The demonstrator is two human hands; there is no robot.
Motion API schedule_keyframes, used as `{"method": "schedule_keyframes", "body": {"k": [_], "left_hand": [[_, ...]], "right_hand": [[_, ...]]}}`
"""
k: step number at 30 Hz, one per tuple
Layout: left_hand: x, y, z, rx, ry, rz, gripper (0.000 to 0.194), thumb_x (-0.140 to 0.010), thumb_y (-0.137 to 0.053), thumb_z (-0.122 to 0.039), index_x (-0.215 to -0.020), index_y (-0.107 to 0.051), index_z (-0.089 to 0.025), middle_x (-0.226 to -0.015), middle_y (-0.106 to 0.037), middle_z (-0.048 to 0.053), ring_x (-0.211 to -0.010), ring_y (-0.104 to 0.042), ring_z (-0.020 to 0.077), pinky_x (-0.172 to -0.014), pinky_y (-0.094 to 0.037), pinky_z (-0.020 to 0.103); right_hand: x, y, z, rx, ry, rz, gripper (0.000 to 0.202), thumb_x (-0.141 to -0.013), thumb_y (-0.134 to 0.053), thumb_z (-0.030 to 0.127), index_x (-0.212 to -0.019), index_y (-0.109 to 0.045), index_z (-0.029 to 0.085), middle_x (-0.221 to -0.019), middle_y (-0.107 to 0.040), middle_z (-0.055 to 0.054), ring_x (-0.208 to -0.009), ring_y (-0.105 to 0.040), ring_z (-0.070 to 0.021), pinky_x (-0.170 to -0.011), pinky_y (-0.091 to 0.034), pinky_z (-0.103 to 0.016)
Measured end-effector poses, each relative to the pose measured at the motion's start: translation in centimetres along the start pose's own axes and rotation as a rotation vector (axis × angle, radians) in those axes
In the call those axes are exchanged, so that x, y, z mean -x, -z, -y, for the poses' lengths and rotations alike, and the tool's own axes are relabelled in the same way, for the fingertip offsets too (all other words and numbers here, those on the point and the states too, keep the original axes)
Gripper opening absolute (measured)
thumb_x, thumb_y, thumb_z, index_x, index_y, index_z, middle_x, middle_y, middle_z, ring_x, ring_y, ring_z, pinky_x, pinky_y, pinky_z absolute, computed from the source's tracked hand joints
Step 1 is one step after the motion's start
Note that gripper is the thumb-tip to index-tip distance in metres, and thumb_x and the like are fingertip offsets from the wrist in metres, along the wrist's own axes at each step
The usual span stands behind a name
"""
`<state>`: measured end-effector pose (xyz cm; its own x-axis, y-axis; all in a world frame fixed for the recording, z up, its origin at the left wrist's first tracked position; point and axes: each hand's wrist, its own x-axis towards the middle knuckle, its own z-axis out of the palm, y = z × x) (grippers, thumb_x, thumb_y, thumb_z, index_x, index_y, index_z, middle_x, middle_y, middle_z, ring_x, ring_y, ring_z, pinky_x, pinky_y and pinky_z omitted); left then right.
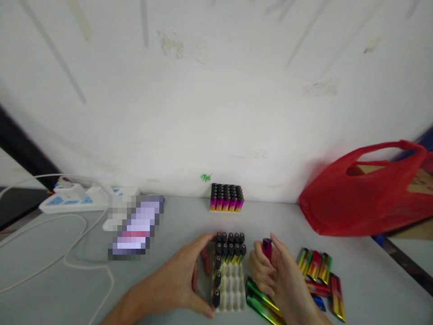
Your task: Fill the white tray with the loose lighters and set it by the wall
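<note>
On the grey table [186,216], a pale tray [233,285] of moulded cups is held along its left side by the left hand [177,277], the thumb being set at the near corner and the forefinger at the far one. The two far rows of the tray are filled with upright black-topped cylinders [231,248], and three more are stood down its left column; the remaining cups are bare. Just to the right of the tray, a dark magenta cylinder [267,248] is grasped in the curled fingers and thumb of the right hand [279,271] — its dark end pointed upward. Below that hand, green-and-gold cylinders [260,308] are laid beside the tray, while a loose group of red, green and blue cylinders [315,263] is spread farther right. Near the wall [216,99], a packed block of magenta-and-orange cylinders [226,203] is stood. At the left, a pixelated phone [138,228] and a white power strip [50,205] can be seen; at the right, a red bag [365,198].
</note>
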<state>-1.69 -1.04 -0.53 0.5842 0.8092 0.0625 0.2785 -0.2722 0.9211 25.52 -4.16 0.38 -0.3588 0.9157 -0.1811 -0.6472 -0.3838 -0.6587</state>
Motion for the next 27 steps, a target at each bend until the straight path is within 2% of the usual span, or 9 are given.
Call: {"method": "schedule_keyframes", "body": {"k": [4, 11, 15, 17, 23, 27], "left_hand": [[0.04, 0.09, -0.14, -0.032, 0.036, 0.015, 0.125, -0.055, -0.11, -0.04, -0.163, -0.049, -0.029, -0.159, -0.059, 0.013, -0.144, -0.054, 0.0452, -0.129, -0.038, 0.059], [0.01, 0.04, 0.03, -0.014, 0.052, 0.017, 0.124, -0.055, -0.109, -0.04, -0.163, -0.048, -0.032, -0.156, -0.061, 0.011, -0.138, -0.058, 0.0439, -0.124, -0.044, 0.057], [0.04, 0.08, 0.17, -0.032, 0.047, 0.014, 0.125, -0.055, -0.109, -0.042, -0.164, -0.048, -0.03, -0.162, -0.057, 0.013, -0.145, -0.053, 0.0459, -0.128, -0.038, 0.059], [0.04, 0.07, 0.15, -0.033, 0.037, 0.01, 0.124, -0.056, -0.108, -0.044, -0.164, -0.048, -0.029, -0.162, -0.057, 0.012, -0.147, -0.05, 0.0457, -0.13, -0.035, 0.059], [-0.01, 0.07, -0.25, -0.042, 0.032, 0.023, 0.122, -0.057, -0.108, -0.042, -0.163, -0.049, -0.028, -0.157, -0.061, 0.013, -0.138, -0.058, 0.0427, -0.123, -0.045, 0.056], [0.03, 0.0, -0.23, -0.067, 0.029, 0.006, 0.123, -0.056, -0.108, -0.043, -0.162, -0.049, -0.026, -0.155, -0.062, 0.013, -0.138, -0.058, 0.043, -0.124, -0.044, 0.056]], "right_hand": [[-0.15, -0.04, -0.22, -0.042, -0.057, 0.057, 0.064, -0.094, -0.072, 0.066, -0.059, -0.036, 0.025, -0.051, -0.021, 0.013, -0.044, -0.008, -0.0057, -0.035, -0.011, -0.019], [0.45, -0.61, -0.33, -0.061, -0.08, -0.035, 0.064, -0.086, -0.079, 0.06, -0.058, -0.033, 0.026, -0.048, -0.018, 0.015, -0.042, -0.005, -0.0046, -0.036, -0.01, -0.019], [0.49, -0.65, -0.31, -0.063, -0.074, -0.029, 0.061, -0.085, -0.08, 0.056, -0.058, -0.034, 0.026, -0.049, -0.019, 0.015, -0.043, -0.006, -0.0047, -0.038, -0.01, -0.019], [0.39, -0.62, -0.27, -0.076, -0.07, -0.011, 0.062, -0.087, -0.08, 0.058, -0.059, -0.036, 0.025, -0.05, -0.02, 0.015, -0.044, -0.007, -0.0046, -0.038, -0.011, -0.019], [0.05, -0.58, -0.25, -0.103, -0.09, 0.071, 0.067, -0.089, -0.08, 0.065, -0.059, -0.036, 0.025, -0.049, -0.023, 0.014, -0.041, -0.01, -0.0035, -0.035, -0.013, -0.018], [0.04, -0.55, -0.29, -0.103, -0.104, 0.107, 0.068, -0.091, -0.078, 0.065, -0.058, -0.035, 0.025, -0.048, -0.024, 0.013, -0.04, -0.012, -0.0028, -0.035, -0.014, -0.017]]}}
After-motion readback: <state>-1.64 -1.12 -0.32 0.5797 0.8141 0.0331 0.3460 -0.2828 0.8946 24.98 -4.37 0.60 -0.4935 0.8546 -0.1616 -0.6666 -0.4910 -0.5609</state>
